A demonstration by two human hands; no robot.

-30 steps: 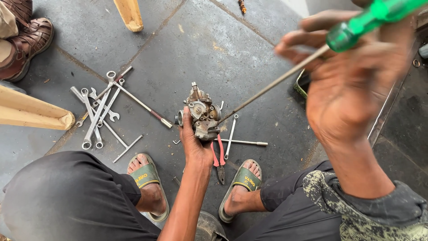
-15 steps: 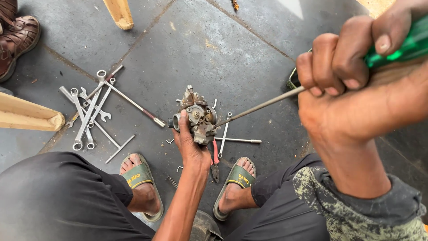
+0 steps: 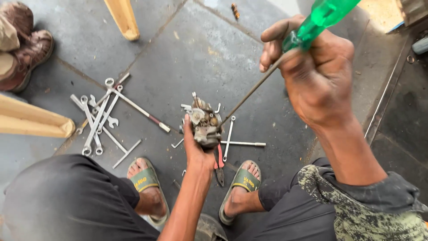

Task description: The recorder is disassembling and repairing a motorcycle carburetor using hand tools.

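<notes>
My left hand (image 3: 195, 151) grips a dirty metal carburettor (image 3: 204, 122) from below, holding it just above the grey floor between my feet. My right hand (image 3: 315, 73) is raised close to the camera, fingers wrapped round the green handle of a long screwdriver (image 3: 312, 24). Its thin steel shaft runs down and left, and the tip meets the right side of the carburettor. Red-handled pliers (image 3: 219, 163) lie on the floor just under the carburettor, beside my right sandal.
Several spanners (image 3: 96, 118) lie in a heap to the left, with a long socket rod (image 3: 138, 108) across them. More small wrenches (image 3: 236, 142) rest right of the carburettor. Wooden legs (image 3: 122, 18) stand at the top and left. Another person's brown shoes (image 3: 24, 49) are at top left.
My right hand has shifted left and turned on the screwdriver handle, showing its back. The carburettor stays in my left hand with the shaft tip against it.
</notes>
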